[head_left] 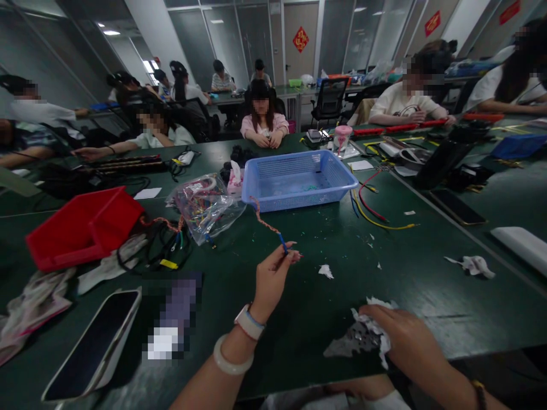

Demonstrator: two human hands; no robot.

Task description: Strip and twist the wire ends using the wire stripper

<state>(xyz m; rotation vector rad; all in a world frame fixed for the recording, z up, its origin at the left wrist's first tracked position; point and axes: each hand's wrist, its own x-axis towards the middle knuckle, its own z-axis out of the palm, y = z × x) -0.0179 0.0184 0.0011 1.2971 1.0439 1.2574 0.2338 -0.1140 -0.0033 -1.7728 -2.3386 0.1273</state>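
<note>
Raised over the green table [239, 285], my left hand [276, 270] pinches a cable with a blue section [282, 242]. Its twisted copper-coloured length [264, 221] rises toward the front rim of the blue basket [294, 202]. My right hand [397, 330] is closed around crumpled white tissue [383, 341] low at the right, near the table's front edge. A greyish, dark-smeared piece [354, 340] lies just left of that hand. A small white scrap [326, 271] rests on the table between the two hands.
A red bin [85, 228], a plastic bag of wires [207, 205] and black cables are at the left. A phone [94, 347] lies nearer. Coloured wires [376, 219] are right of the basket, with crumpled tissue [474, 265] farther right. Several people sit beyond.
</note>
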